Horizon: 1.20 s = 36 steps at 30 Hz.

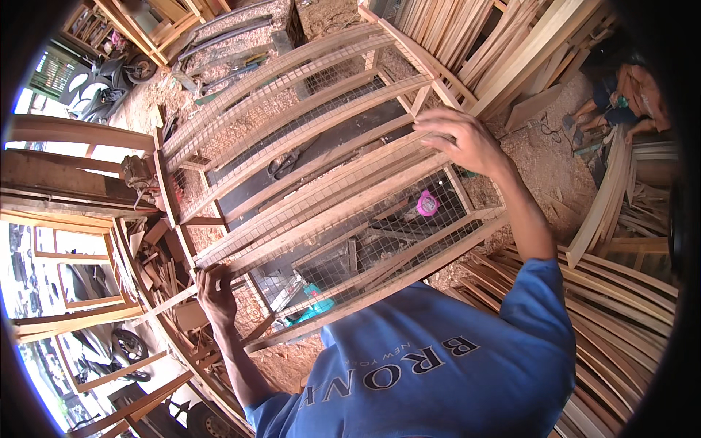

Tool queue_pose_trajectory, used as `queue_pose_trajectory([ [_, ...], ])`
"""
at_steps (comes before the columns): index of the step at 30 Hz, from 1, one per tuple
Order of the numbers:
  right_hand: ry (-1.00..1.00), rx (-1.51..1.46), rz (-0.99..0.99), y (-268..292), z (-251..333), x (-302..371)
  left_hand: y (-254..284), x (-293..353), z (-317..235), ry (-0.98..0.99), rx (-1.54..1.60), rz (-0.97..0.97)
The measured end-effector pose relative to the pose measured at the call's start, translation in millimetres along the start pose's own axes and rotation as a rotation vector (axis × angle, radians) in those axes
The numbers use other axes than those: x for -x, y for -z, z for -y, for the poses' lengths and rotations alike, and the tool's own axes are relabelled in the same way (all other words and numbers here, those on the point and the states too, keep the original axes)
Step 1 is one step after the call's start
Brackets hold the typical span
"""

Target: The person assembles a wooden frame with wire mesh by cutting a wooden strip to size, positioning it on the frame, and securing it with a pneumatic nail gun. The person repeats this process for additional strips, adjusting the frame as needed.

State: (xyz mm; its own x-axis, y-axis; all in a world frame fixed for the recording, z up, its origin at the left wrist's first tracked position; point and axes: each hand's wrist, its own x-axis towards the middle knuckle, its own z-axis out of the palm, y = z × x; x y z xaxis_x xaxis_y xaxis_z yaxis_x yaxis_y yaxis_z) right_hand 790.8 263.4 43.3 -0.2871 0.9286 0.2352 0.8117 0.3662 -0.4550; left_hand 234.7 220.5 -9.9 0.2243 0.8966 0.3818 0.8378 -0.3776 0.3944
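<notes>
A large wooden frame (380, 288) of long slats, with wire mesh (394, 241) on it, lies in front of me. My left hand (217, 292) is closed round the end of a wooden slat at the frame's left side. Over at the right side, my right hand (464, 139) rests by the other ends of the slats, fingers stretched and thumb apart. Through the mesh show a pink round object (426, 204), a teal tool (312, 303) and a dark tool with looped handles (283, 165); their exact kinds are unclear.
Stacked wooden strips (482, 44) stand at the far right, with more piled (613, 306) at the near right. A person (631, 102) sits at the right edge. Motorcycles (91, 87) are at the left. Wood shavings (321, 18) cover the floor.
</notes>
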Motion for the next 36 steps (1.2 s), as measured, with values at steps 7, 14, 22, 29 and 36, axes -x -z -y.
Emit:
queue_pose_trajectory([
  [7,0.118,-0.080,0.232,-25.1,11.2,-33.8,0.7,-29.6,8.3,-0.089,-0.045,0.022],
  [14,0.127,-0.035,0.157,-65.9,-1.6,-14.1,-4.9,-38.3,13.5,-0.078,-0.039,0.074],
  [22,0.420,0.181,-0.072,-72.0,-8.5,-5.5,-11.6,-47.5,7.3,-0.076,0.001,0.193],
  [29,0.370,0.096,-0.042,-77.4,-15.8,-12.6,-5.3,-51.4,4.9,-0.183,-0.144,0.105],
  [36,0.292,0.013,0.047,-81.7,-14.4,-19.0,10.1,-47.8,-1.0,-0.168,-0.188,0.078],
])
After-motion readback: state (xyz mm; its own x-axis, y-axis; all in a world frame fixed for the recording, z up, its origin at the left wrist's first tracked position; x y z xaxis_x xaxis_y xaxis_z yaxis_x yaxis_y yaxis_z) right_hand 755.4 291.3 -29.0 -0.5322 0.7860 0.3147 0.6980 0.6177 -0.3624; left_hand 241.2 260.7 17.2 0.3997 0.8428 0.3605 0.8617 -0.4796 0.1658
